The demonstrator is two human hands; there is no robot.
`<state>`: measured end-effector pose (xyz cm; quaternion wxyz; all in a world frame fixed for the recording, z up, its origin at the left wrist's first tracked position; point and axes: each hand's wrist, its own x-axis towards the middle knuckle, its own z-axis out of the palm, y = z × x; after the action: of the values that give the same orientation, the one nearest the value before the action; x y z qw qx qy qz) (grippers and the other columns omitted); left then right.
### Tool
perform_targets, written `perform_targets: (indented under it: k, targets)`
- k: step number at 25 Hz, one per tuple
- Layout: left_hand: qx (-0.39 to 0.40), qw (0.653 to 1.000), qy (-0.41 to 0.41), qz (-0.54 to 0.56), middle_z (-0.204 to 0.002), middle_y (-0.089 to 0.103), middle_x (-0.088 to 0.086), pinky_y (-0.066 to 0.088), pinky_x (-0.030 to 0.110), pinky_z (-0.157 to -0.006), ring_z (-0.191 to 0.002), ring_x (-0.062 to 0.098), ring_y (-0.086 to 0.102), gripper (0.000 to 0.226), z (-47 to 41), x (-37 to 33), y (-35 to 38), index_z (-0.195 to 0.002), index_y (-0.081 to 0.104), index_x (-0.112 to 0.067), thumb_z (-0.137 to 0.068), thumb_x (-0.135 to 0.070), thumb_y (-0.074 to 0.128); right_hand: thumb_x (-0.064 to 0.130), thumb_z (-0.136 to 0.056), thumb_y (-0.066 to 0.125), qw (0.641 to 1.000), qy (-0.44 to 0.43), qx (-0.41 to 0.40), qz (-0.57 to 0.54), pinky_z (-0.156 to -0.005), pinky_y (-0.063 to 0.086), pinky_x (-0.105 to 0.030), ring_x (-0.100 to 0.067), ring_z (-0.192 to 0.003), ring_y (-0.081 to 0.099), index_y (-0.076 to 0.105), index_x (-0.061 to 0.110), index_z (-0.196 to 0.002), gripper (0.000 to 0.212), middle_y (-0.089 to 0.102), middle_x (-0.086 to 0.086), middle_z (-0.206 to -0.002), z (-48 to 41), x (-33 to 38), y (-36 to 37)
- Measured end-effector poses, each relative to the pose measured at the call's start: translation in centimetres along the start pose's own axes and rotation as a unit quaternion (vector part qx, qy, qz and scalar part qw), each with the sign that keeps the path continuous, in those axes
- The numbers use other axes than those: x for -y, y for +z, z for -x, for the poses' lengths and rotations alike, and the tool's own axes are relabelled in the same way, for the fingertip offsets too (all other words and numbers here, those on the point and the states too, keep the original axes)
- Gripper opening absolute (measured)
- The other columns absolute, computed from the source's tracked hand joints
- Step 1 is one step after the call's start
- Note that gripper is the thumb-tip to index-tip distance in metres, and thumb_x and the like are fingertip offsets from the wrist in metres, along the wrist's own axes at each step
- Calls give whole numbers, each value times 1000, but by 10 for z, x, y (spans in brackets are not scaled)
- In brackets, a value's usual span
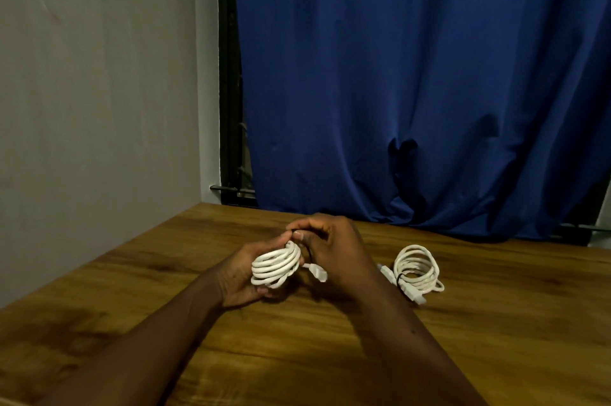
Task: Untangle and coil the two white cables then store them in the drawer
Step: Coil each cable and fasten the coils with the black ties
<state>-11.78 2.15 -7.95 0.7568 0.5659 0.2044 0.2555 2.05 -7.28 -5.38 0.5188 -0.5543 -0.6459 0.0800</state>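
Presently the left grip point(242, 276) clasps the coiled white plastic cable point(276, 268); the right grip point(334, 253) pinches a thin dark tie point(308, 251) above it. Judged light, springy, slick: hold across all loops.

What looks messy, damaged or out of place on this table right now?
Nothing really stands out. The left hand grips one neat white coil while the right hand pinches its top. The second coil lies tidy on the table; only its plug ends poke out loose.
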Motion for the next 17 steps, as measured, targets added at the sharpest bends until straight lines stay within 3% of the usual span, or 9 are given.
perform_targets:
  k: [3,7,9,12,17]
  targets:
    - [8,999,35,6,-93,64,15,49,30,-71,-77,19,61,36,-3,-1,-2,-93,75,-8,-79,-41,68,11,-92,61,999,-11,-22,30,-81,52,-17,2,-88,65,75,26,-93,21,71,13,-92,-1,-1,-3]
    - [13,994,75,-76,-74,55,10,29,18,-35,-48,11,44,29,-2,-1,0,-90,72,-13,-85,-39,61,10,-91,62,999,-10,-23,46,-83,51,-17,0,-90,64,75,21,-98,18,71,10,-95,-1,-5,-3]
    - [-12,992,91,-83,-74,65,4,40,19,-38,-49,11,55,20,0,-3,1,-91,72,-15,-88,-30,60,12,-91,63,999,-4,-21,45,-84,52,-21,-1,-90,64,76,22,-101,19,71,9,-96,-1,-6,-3]
    - [-7,989,129,-77,-84,71,7,51,26,-64,-69,14,67,19,-1,-5,-3,-85,77,-15,-80,-31,70,13,-90,65,999,-8,-25,37,-83,52,-17,0,-90,65,76,22,-103,19,71,10,-97,-1,-3,-2]
    - [-11,975,174,-138,-74,72,7,54,22,-53,-60,14,67,18,3,-9,-3,-80,79,-17,-84,-25,64,16,-90,66,998,0,-47,40,-79,48,-6,6,-89,64,70,20,-114,25,73,10,-100,1,4,-1]
